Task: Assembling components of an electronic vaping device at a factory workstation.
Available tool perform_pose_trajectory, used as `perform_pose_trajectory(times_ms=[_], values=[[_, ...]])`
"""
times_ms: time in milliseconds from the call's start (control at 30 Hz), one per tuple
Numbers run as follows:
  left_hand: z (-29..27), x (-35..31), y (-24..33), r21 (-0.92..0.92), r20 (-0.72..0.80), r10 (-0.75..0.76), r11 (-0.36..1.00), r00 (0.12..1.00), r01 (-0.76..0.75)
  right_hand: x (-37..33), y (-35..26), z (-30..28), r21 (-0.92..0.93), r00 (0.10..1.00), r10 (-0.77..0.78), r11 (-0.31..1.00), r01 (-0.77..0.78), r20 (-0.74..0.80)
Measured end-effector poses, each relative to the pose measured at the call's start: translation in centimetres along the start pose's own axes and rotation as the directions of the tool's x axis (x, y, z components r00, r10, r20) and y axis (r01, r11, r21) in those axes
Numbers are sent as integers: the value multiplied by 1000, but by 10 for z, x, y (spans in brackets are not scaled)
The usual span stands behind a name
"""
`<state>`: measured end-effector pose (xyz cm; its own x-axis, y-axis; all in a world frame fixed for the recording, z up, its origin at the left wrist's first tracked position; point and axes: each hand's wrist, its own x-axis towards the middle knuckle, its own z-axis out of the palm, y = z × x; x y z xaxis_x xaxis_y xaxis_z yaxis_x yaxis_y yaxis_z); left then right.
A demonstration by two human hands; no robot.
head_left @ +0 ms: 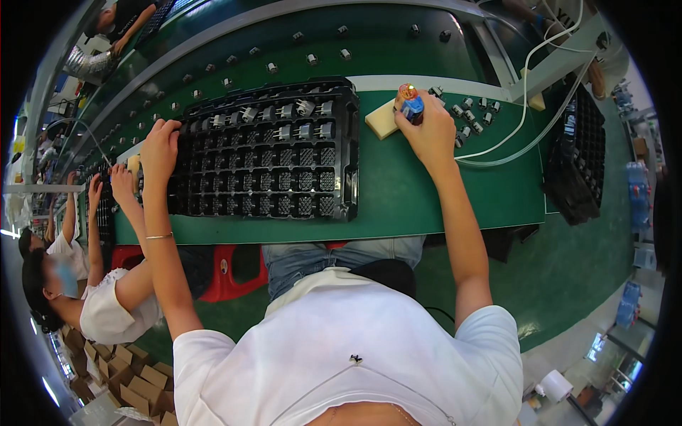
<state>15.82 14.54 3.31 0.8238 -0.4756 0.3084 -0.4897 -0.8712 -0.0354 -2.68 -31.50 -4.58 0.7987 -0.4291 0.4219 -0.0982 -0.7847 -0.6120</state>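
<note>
A black compartment tray (353, 170) lies on the green worktop (398, 206) before me. Small silver-and-black parts (304, 132) sit in some of its far compartments; the nearer rows hold none. At the tray's far left corner is my left hand (160, 149), fingers bent and tips together; what they may pinch is too small to make out. To the right of the tray, my right hand (432, 135) is wrapped round a small blue hand tool with an amber end (410, 105). Beside that hand lies a pale yellow block (382, 121). Several loose parts (477, 128) lie just right of it.
Beyond the worktop runs a green conveyor belt (383, 50) carrying spaced small parts. White tubes (527, 85) loop down by my right hand. Stacked black trays (577, 163) stand at the right. A co-worker (117, 302) sits at my left near a red stool (238, 277).
</note>
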Motion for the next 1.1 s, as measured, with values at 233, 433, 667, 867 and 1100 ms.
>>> perform_pose_trajectory(times_ms=[233,433,667,867,1100], values=[[3,5,-15,-205,65,-20,978,998,33,2,5,0,-31,999,31,999,-30,15],[-6,3,-26,-227,-69,-73,972,995,56,1,2,2,-33,1000,20,999,-20,11],[-38,-7,47,-974,183,-278,78,943,211,14,23,-3,116,992,88,988,-98,89],[-25,-27,117,-712,204,-72,-696,976,97,19,35,-11,415,984,142,893,-174,108],[-10,-40,191,-531,314,4,-828,949,179,0,6,0,7,1000,-17,1000,17,-1]])
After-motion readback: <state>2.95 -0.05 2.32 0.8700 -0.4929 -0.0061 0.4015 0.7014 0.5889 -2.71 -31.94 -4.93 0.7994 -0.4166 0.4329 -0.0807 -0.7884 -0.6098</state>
